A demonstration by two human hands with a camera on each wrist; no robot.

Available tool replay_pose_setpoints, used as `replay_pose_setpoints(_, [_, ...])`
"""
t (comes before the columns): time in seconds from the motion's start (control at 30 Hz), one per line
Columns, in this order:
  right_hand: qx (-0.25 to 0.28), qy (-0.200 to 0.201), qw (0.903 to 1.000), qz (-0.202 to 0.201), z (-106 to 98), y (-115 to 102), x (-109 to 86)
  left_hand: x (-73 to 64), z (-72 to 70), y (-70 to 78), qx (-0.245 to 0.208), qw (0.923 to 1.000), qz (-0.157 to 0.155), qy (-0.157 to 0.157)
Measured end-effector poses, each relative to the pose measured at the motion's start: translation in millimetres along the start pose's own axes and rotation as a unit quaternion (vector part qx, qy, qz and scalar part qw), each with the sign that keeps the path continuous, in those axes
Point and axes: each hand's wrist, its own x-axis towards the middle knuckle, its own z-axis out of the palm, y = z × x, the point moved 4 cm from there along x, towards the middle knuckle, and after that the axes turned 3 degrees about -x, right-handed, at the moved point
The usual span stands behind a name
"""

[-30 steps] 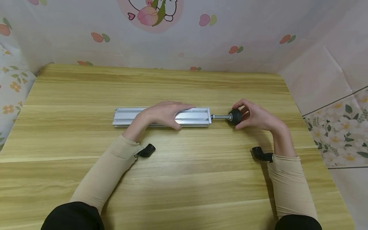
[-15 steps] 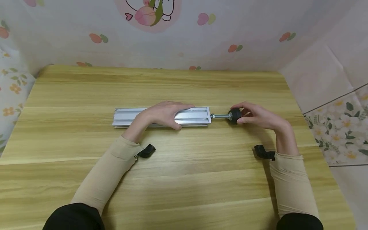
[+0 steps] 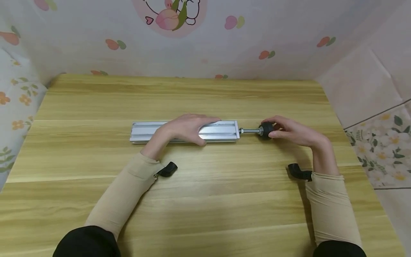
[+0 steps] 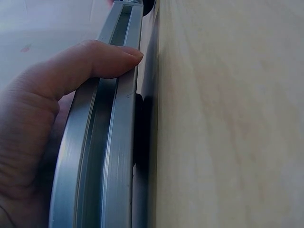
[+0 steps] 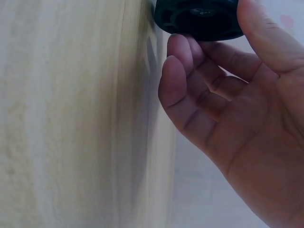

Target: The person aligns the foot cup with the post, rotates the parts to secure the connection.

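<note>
A silver aluminium profile [image 3: 221, 132] with long grooves lies crosswise on the table. My left hand [image 3: 184, 128] grips it across the middle, thumb on the near side; in the left wrist view the thumb [image 4: 107, 59] presses over the grooved face. From the profile's right end plate sticks a threaded leveling foot, its steel rod [image 3: 251, 131] carrying a nut close to the plate. At the rod's outer end is the round black base [image 3: 265, 130], which my right hand [image 3: 293, 132] pinches between thumb and fingertips. The right wrist view shows the base's hollow underside [image 5: 171, 16].
The wood-grain table [image 3: 224, 200] reaches a patterned wall covering [image 3: 205, 43] at the back. Floral cloth [image 3: 19, 107] hangs at the left, and a floral panel [image 3: 385, 150] stands to the right. A black camera mount [image 3: 300, 173] juts from each sleeve.
My right thumb and fingers have drawn back a little to the right around the black base. The left hand keeps its grip on the profile, and the head view has shifted slightly.
</note>
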Motion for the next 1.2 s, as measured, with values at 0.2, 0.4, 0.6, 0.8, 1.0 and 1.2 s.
replay_pose_setpoints(0.2, [-0.004,-0.009,0.9999,-0.007,0,1,0.6,-0.1,0.1,-0.6,-0.001,1.0,0.004,0.003])
replay_pose_setpoints(0.4, [0.001,0.012,0.9999,-0.009,-1,4,1.0,-0.4,-0.8,1.0,0.0,1.0,0.003,-0.001])
replay_pose_setpoints(0.6, [0.043,0.04,0.9983,-0.007,1,0,5.5,-0.6,-1.2,2.1,0.0,1.0,0.002,0.001])
replay_pose_setpoints(0.8, [0.033,0.04,0.9984,-0.021,5,-7,9.9,0.2,-0.5,2.0,0.003,1.0,0.001,0.002])
replay_pose_setpoints(1.0, [0.007,0.052,0.9985,-0.016,4,-7,11.2,1.0,-0.3,0.9,0.002,1.0,0.0,0.005])
replay_pose_setpoints(1.2, [0.01,0.06,0.9979,-0.021,2,-5,11.2,-0.4,-0.3,1.0,0.003,1.0,-0.001,0.003])
